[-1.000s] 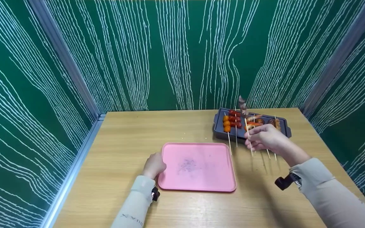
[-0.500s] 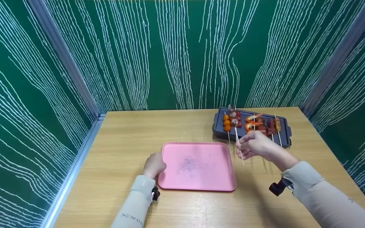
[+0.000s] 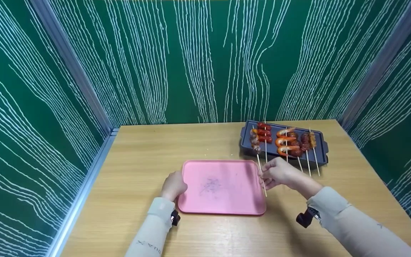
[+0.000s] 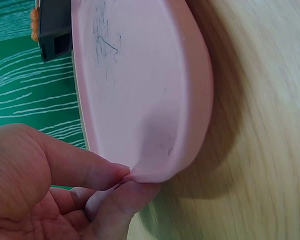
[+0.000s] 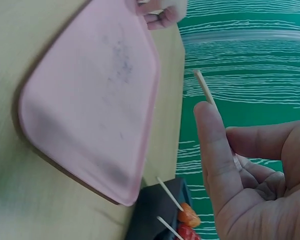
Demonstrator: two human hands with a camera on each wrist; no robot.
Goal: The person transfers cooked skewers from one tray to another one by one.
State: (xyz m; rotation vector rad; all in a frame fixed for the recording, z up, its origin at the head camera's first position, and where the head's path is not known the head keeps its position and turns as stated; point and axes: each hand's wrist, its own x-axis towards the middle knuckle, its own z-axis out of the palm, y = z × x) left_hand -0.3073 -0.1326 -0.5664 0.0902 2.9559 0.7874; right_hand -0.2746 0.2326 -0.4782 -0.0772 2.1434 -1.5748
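Note:
My left hand (image 3: 174, 185) pinches the left rim of a pink tray (image 3: 223, 207) between thumb and fingers; the left wrist view shows this grip up close. My right hand (image 3: 279, 173) holds a meat skewer (image 3: 255, 141) by its bare stick, above the tray's right edge. The meat end of that skewer points away, over the left end of a dark grill pan (image 3: 273, 151), and covers most of an orange ball skewer there. In the right wrist view, the stick (image 5: 205, 87) sits between thumb and fingers, its blunt end sticking out.
In the pan lie a red sausage skewer (image 3: 264, 132), a shrimp skewer (image 3: 286, 142), dark meatballs (image 3: 295, 144), a dark red meat skewer (image 3: 305, 141) and a golden skewer (image 3: 312, 139). Several sticks overhang its front. Green walls with white lines enclose the wooden table (image 3: 148, 150).
My right hand has carried the meat skewer left and toward me, from over the pan's middle to its left end and the tray's right edge. The left hand has stayed put.

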